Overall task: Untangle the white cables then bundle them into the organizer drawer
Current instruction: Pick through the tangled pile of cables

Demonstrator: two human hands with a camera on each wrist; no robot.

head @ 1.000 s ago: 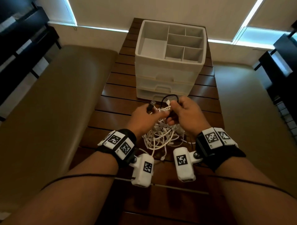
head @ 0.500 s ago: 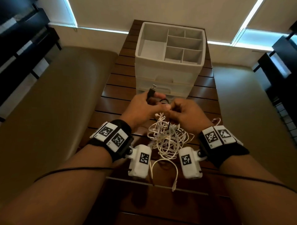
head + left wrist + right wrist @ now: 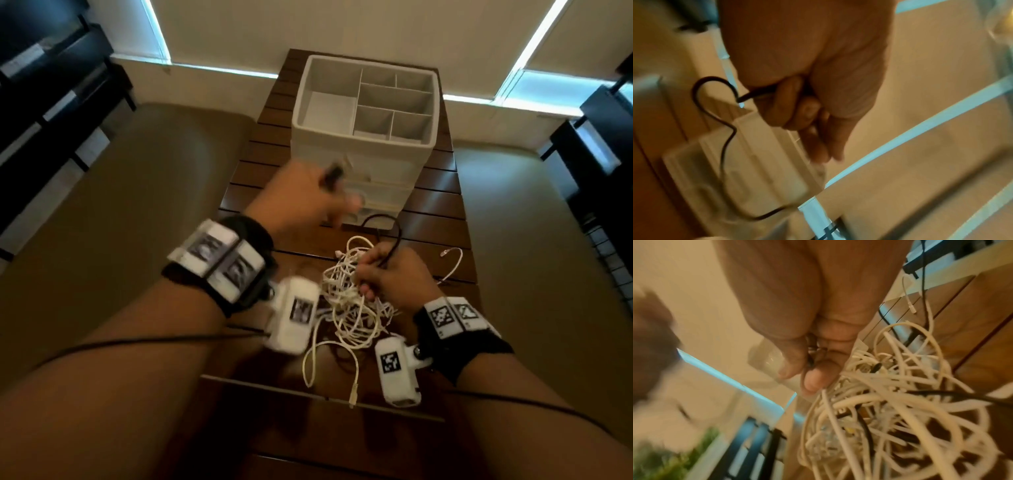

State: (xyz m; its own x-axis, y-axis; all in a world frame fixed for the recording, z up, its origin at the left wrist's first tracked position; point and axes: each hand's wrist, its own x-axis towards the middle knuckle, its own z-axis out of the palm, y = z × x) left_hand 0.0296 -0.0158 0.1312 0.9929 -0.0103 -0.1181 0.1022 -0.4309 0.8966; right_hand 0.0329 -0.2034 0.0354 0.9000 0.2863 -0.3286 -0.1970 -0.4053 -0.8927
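A tangle of white cables lies on the slatted wooden table in front of the white organizer. My right hand grips the top of the tangle, its thumb and fingers curled in. A black cable arcs out of that fist toward the organizer. My left hand, blurred, is raised by the drawer fronts and holds the black cable's plug. In the left wrist view its fingers curl round the black cable.
The organizer's top tray has several open compartments; its drawers look closed. One loose white end curves out right of my right hand, and another end with a plug trails toward me. Tan cushioned seats flank the table.
My left hand has lifted up and to the left with the black plug, drawing the black cable out. My right hand has dropped toward me with the white tangle.
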